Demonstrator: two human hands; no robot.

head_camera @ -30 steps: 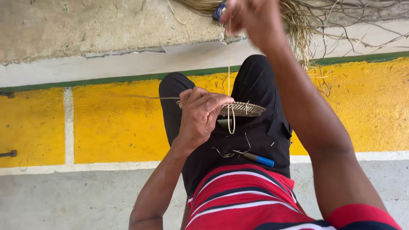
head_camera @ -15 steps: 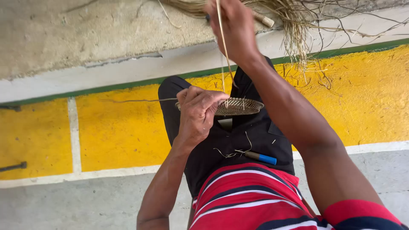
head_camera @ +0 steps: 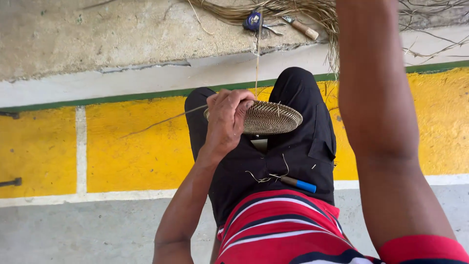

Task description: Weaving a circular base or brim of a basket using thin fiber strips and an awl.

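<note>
My left hand (head_camera: 227, 117) grips the left edge of a flat round woven straw disc (head_camera: 276, 118), held level above my knees. A thin pale strand (head_camera: 257, 63) runs straight up from the disc, near my fingers, to the top of the view. My right forearm (head_camera: 376, 98) is raised high on the right. Its hand is past the top edge and hidden. A long loose fibre (head_camera: 161, 121) trails left from the disc. A blue-handled tool (head_camera: 299, 184) lies on my lap on the black trousers, beside some straw scraps.
A bundle of dry straw fibres (head_camera: 298, 9) lies on the concrete ahead, with a small blue object (head_camera: 253, 20) and a wooden-handled tool (head_camera: 305, 29) on it. Below me is yellow-painted floor (head_camera: 132, 146) with white lines and a green stripe.
My right arm has lifted further, taking the hand out of the top of the view and drawing the strand straight. The left hand keeps its hold on the disc.
</note>
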